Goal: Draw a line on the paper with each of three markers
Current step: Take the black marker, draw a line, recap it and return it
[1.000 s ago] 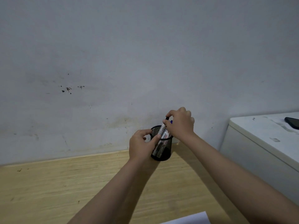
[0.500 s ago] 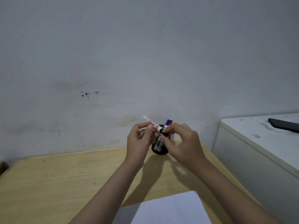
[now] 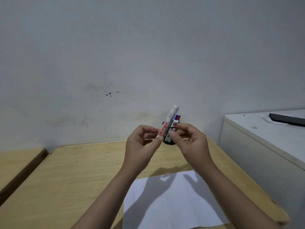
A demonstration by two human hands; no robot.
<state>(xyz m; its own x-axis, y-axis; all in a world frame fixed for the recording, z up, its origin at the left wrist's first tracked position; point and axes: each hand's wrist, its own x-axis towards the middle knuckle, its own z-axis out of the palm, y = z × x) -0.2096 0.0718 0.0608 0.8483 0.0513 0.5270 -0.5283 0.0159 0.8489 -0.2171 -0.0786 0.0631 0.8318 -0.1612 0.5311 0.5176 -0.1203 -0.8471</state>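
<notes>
Currently the left hand (image 3: 140, 144) is pinching a white red-lettered marker (image 3: 168, 123) above the black mesh cup (image 3: 168, 140); the right hand (image 3: 189, 141) is pinching something I cannot make out, and a slipping grip could drop the marker.

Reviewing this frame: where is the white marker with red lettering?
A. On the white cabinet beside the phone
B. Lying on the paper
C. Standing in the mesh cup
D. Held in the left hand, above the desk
D: the left hand pinches the lower end of the white marker and holds it tilted in the air, in front of the mesh cup, while the paper lies bare nearer the person.
</notes>
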